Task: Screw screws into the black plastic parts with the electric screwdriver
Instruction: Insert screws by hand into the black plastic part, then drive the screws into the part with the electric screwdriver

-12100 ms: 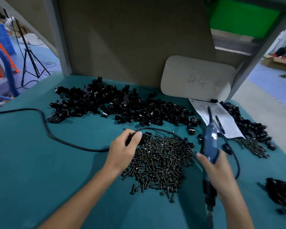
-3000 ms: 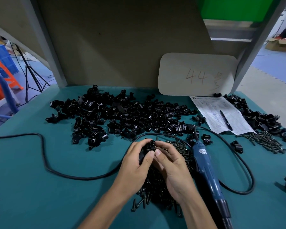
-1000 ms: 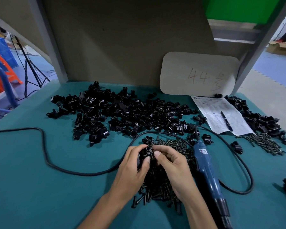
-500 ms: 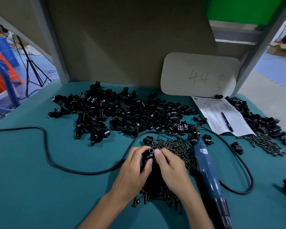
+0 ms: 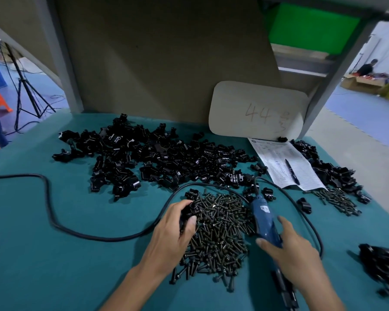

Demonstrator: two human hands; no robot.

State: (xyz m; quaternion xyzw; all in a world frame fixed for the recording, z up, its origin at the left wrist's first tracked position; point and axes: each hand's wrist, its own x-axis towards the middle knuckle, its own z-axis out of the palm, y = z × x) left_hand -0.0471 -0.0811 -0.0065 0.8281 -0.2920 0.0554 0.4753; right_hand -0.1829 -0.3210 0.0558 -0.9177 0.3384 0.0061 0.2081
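My left hand [image 5: 172, 235] grips a small black plastic part [image 5: 191, 209] over the left edge of a heap of dark screws [image 5: 220, 232]. My right hand [image 5: 290, 250] wraps around the blue electric screwdriver [image 5: 265, 223], which lies on the green mat to the right of the screws with its tip pointing toward me. A broad pile of black plastic parts [image 5: 157, 158] spreads across the mat behind the screws. Whether a screw sits in the held part is hidden by my fingers.
The screwdriver's black cable [image 5: 54, 221] loops across the mat to the left and around the right side. A paper form with a pen [image 5: 285, 164] lies at the right, beside more parts [image 5: 332, 169] and screws [image 5: 337, 198]. A white card [image 5: 258, 111] leans on the back wall.
My right hand has left the black part and moved right onto the screwdriver, closing around its body. My left hand keeps the part in the same place.
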